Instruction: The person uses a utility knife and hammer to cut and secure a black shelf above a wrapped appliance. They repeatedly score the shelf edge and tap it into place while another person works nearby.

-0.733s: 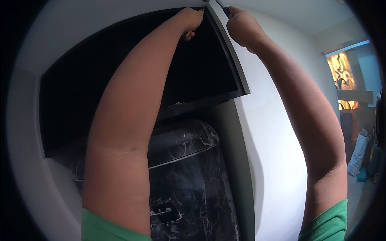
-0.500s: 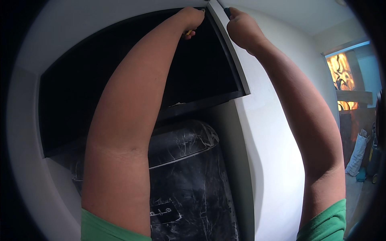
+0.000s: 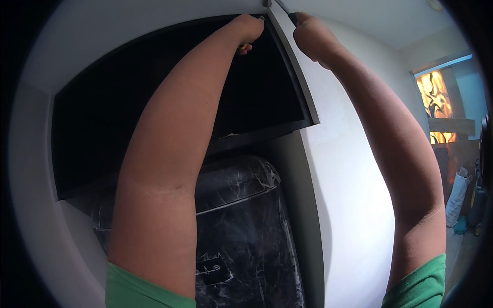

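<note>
Both my arms reach up to the top corner of a dark cabinet opening [image 3: 128,113] with a black frame. Inside that corner, my left hand [image 3: 249,29] is closed round a small object with a yellow part [image 3: 243,47] showing below the fingers. Its kind is hidden by the hand. On the other side of the white upright edge [image 3: 295,64], my right hand [image 3: 312,37] is closed round a dark teal object [image 3: 293,19]. Only its end shows past the fingers, too little to name it.
Below the opening stands a tall appliance, likely a fridge, with a black marbled surface [image 3: 246,231]. A white wall or panel [image 3: 349,179] runs down beside it. At the far right are a lit patterned panel [image 3: 435,95] and a whitish bag [image 3: 457,197].
The view has shifted slightly, and both hands appear a little lower and further right. Each hand stays closed on its object at the same corner.
</note>
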Demonstrator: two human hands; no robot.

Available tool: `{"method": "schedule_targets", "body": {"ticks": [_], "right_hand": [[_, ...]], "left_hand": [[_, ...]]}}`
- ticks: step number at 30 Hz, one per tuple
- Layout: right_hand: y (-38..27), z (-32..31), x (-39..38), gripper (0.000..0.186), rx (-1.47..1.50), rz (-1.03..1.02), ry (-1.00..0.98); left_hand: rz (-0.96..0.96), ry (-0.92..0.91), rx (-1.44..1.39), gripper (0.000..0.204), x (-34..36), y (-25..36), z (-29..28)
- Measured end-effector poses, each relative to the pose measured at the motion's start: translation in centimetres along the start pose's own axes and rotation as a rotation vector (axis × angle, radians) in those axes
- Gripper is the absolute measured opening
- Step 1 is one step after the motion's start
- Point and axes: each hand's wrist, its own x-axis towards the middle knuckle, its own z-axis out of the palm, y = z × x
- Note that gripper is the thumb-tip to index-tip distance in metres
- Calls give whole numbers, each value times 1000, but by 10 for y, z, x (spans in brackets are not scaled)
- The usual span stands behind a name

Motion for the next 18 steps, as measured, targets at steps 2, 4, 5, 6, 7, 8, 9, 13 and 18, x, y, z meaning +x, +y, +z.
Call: {"method": "schedule_targets", "body": {"ticks": [2,4,5,6,7,8,9,13,18], "right_hand": [[1,-1,1,47,-33,-54,38],[-5,-2,-3,48,-22,35,-50],[-9,-1,-4,48,-14,80,-96],[-8,1,-4,49,0,64,-79],[-6,-1,-3,51,9,48,-57],[-4,-2,-2,52,17,32,-35],[-3,-5,-1,52,17,38,-49],[-5,1,6,53,-105,-4,-63],[-23,-25,4,29,-51,115,-183]], "left_hand": [[-3,12,-6,38,1,1,2],[-12,17,-2,38,2,0,2],[-21,15,7,38,3,-1,1],[-30,14,15,38,3,-3,1],[-26,14,11,38,4,-2,1],[-23,15,6,38,4,-1,2],[-20,15,2,38,5,-1,2],[-15,23,0,38,9,0,3],[-24,-7,-1,40,12,-2,0]]}}
